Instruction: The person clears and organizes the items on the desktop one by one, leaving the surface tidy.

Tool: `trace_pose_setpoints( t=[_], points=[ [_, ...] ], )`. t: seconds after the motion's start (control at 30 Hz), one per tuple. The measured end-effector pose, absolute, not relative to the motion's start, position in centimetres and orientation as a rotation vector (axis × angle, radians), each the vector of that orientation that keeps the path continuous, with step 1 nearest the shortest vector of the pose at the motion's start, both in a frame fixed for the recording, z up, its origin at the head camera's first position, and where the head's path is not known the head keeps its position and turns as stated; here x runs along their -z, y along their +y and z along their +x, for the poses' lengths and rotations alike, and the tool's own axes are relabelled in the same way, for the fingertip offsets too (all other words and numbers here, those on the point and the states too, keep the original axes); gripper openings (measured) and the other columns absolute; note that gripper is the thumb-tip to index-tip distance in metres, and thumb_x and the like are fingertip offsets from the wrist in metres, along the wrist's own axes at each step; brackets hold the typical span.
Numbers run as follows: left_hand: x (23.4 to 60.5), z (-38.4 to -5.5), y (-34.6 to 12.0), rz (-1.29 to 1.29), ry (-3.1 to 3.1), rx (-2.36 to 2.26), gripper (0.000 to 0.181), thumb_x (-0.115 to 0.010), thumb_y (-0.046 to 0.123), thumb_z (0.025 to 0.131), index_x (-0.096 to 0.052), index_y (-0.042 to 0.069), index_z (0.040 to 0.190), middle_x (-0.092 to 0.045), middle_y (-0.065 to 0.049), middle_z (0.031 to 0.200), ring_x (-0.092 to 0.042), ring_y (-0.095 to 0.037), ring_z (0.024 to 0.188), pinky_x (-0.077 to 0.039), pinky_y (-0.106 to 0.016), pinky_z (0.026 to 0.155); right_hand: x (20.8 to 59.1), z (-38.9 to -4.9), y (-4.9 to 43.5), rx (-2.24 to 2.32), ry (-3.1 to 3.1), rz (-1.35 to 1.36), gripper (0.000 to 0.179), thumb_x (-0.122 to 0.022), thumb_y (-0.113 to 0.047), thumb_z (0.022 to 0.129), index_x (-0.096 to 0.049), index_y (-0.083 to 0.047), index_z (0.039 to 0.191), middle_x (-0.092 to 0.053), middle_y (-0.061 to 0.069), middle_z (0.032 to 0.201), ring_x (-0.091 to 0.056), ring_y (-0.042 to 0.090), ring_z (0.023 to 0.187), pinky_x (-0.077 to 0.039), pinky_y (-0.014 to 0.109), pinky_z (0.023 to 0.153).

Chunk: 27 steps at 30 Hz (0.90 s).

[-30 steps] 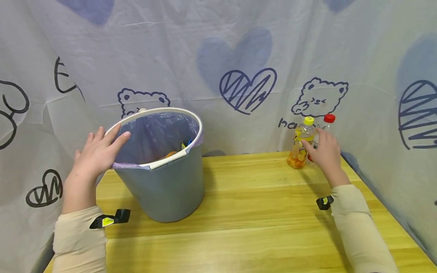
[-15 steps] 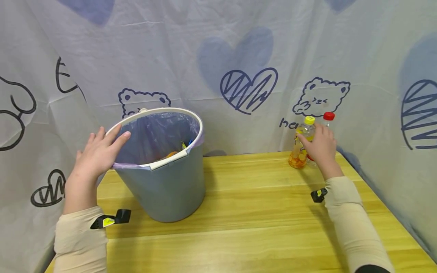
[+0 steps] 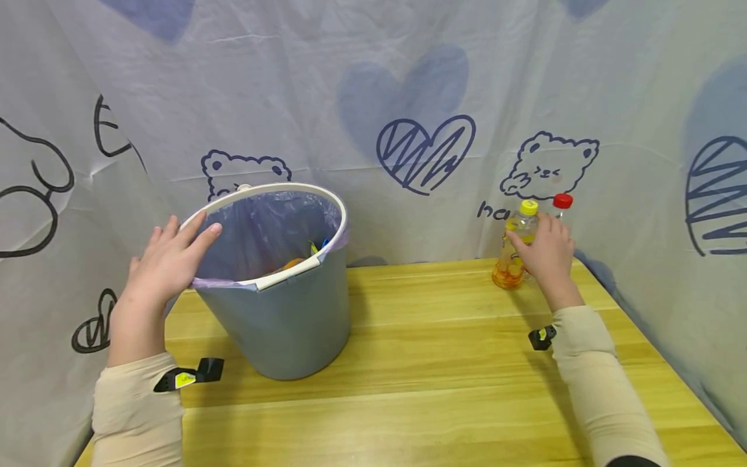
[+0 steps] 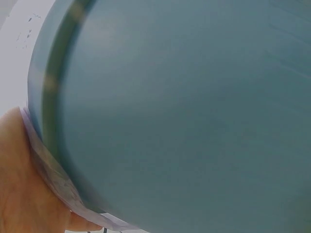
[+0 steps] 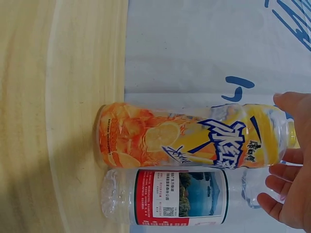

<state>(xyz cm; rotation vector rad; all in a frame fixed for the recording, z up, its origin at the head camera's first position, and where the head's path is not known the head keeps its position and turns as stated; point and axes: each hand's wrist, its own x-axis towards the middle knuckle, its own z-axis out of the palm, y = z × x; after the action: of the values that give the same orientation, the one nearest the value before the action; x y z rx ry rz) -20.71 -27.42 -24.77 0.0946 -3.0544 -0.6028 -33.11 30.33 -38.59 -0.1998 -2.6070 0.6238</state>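
In the head view my left hand [image 3: 165, 263] rests on the white rim of a grey bucket [image 3: 286, 324], its fingers spread and fairly straight. A thin purple liner bag [image 3: 274, 220] covers the bucket's inside. At the right, my right hand [image 3: 547, 253] grips the upper part of a yellow-capped plastic drink bottle [image 3: 509, 263], thumb on one side and fingers on the other. The right wrist view shows this bottle's orange and yellow label. Close beside it stands a clear red-capped bottle [image 5: 182, 196], partly hidden behind my hand in the head view.
The wooden table [image 3: 420, 363] runs under the bucket and bottles. A printed cloth [image 3: 408, 84] hangs behind it and along both sides. Some small items, one orange [image 3: 292, 264], lie inside the bucket.
My right hand has moved slightly left, closer in round the yellow-capped bottle. The left hand and the bucket have stayed in place.
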Motion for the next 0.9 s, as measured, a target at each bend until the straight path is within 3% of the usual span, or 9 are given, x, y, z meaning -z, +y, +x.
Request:
trace_pose_setpoints(
  t=[0.5,0.9],
  points=[
    [24.9,-20.6,-27.4,0.102,-3.052,0.638,0.081,-0.011,0.074,0.094,0.003,0.026,0.157,0.018,-0.026,0.159,0.018,-0.052,0.144,0.002,-0.084,0.099,38.6,-34.1,29.4,-0.615,-2.586,-0.304,0.079,-0.061,-0.05,0.091,-0.034,0.005,0.141,-0.044,0.03,0.136,-0.036,0.048,0.125,-0.033,0.062,0.101],
    [24.7,-20.7,-27.4,0.092,-3.044,0.633,0.08,-0.01,0.072,0.095,0.002,0.024,0.157,0.017,-0.026,0.159,0.017,-0.053,0.144,0.001,-0.084,0.099,38.2,-34.5,28.9,-0.552,-2.623,-0.301,0.08,-0.062,-0.046,0.091,-0.031,0.005,0.144,-0.041,0.032,0.139,-0.035,0.049,0.124,-0.034,0.063,0.101]
  ],
)
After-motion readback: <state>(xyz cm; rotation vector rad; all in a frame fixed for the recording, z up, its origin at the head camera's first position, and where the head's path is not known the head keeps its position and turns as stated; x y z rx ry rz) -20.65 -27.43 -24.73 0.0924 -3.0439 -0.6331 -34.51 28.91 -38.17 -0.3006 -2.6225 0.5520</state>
